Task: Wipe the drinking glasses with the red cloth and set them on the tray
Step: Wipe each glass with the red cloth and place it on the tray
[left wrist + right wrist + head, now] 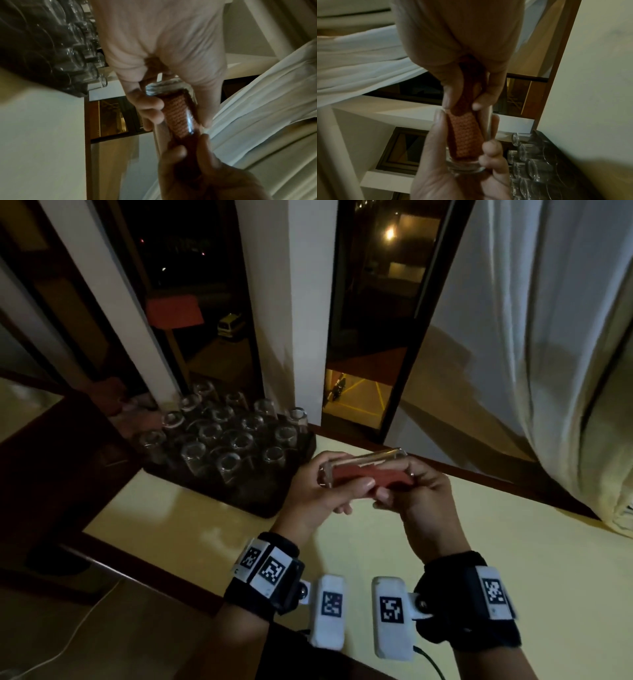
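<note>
View from where I stand: a pale yellow counter (513, 559) runs before me beneath a window (373, 313) with dark frames, night outside. White pillars (277, 302) separate the panes. A pale curtain (548, 337) hangs at my right. Below, street lamps (389, 233) glow and a parked van (231, 326) shows. At my left, dark wooden furniture (51, 467); the room is dim.

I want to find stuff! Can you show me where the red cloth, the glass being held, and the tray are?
red cloth (465, 136): right wrist view, on its knitted middle inside the glass.
glass (363, 458): head view, on its clear upper side wall.
tray (260, 501): head view, on a bare dark near corner.
</note>
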`<state>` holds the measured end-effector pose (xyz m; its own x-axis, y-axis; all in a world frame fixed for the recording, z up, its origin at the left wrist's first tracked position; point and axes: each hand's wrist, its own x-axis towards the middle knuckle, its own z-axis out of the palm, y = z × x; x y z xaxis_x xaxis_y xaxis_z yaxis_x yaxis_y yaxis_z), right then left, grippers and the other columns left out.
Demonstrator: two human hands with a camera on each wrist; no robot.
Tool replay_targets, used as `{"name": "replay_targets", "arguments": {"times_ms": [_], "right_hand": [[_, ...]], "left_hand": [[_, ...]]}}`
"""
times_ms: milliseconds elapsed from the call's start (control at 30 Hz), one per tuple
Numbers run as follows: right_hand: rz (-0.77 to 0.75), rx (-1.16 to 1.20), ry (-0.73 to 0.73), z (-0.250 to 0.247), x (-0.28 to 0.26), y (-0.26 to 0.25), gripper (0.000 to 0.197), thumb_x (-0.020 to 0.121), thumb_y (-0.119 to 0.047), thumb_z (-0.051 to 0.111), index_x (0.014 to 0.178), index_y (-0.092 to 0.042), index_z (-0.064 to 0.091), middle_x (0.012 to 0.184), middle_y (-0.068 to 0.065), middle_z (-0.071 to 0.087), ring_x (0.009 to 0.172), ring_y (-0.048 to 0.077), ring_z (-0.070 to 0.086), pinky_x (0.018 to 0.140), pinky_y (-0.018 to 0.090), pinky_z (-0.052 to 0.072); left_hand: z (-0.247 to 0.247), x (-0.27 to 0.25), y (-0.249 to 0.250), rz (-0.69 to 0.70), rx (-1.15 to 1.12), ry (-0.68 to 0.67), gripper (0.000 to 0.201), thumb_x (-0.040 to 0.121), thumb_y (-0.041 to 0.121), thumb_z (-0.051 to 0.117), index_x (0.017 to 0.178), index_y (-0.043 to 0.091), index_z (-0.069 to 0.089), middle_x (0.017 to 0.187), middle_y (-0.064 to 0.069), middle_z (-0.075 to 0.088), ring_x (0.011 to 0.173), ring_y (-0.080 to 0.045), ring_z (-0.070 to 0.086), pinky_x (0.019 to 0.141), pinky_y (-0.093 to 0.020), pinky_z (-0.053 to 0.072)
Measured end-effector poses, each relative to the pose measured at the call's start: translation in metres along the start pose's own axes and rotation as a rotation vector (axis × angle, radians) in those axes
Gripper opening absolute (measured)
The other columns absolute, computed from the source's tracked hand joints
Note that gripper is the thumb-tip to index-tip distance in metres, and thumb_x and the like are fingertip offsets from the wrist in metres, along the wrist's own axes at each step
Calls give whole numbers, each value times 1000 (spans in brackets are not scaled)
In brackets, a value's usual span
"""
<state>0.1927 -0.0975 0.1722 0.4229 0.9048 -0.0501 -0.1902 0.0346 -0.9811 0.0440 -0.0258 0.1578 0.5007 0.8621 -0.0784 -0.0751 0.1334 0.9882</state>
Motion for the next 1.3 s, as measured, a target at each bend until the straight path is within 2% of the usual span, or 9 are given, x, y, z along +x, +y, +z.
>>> {"name": "replay_targets", "arguments": {"times_ms": [100,200,267,400,600,767,967,1167,1300], "right_hand": [[154,22,-86,21,3,7,26,81,12,63,103,0,69,94,14,72,84,28,68,47,26,46],[290,71,-70,34,4,18,50,70,-9,72,117,6,66,100,17,70,80,22,66,44,26,41],[315,93,-20,42,3,25,54,64,-6,76,113,10,63,97,17,69,73,20,65,45,25,41],[311,95,85,61,-4,38,31,62,3,71,93,3,64,82,14,68,69,24,61,48,26,46],[273,-8,387,64,-11,54,22,81,14,65,94,-4,66,88,13,69,85,34,65,68,35,48],[215,19,569,62,-20,55,22,85,12,64,96,-6,66,94,13,70,92,35,68,75,35,52],[228,85,658,67,-22,60,22,86,12,63,92,-9,66,98,11,70,98,38,67,76,35,53],[239,65,658,66,-35,66,20,87,12,61,96,-5,66,92,10,71,88,30,68,78,35,53],[240,42,671,57,-44,71,23,86,9,61,108,6,66,103,22,73,93,40,72,79,36,53]], "left_hand": [[-36,4,5,2,93,-18,58,56,30,89,109,19,69,91,-2,74,69,-14,69,55,-25,55],[-72,7,7,10,240,-73,60,55,32,92,111,24,71,100,2,76,88,-14,73,72,-29,61],[-92,6,6,-5,281,-114,60,59,24,94,114,24,70,107,3,75,94,-11,73,81,-29,60],[-124,2,7,-55,306,-184,56,69,3,89,117,21,66,109,9,70,84,6,68,69,-13,52],[-168,11,-5,-137,466,-75,53,66,23,93,113,29,66,101,12,70,91,-6,69,82,-32,58],[-188,38,-38,-146,974,42,58,70,41,88,120,30,62,106,2,69,98,-18,67,85,-34,57],[-184,62,-77,-129,1358,-138,57,83,32,78,132,31,50,127,-5,62,117,-28,61,92,-39,52],[-176,76,-102,-179,1444,-154,59,82,30,78,132,28,47,131,-8,59,119,-33,60,93,-43,52],[-170,86,-107,-221,1455,-128,66,85,31,76,138,20,38,132,-12,59,123,-34,58,97,-43,48]]}}
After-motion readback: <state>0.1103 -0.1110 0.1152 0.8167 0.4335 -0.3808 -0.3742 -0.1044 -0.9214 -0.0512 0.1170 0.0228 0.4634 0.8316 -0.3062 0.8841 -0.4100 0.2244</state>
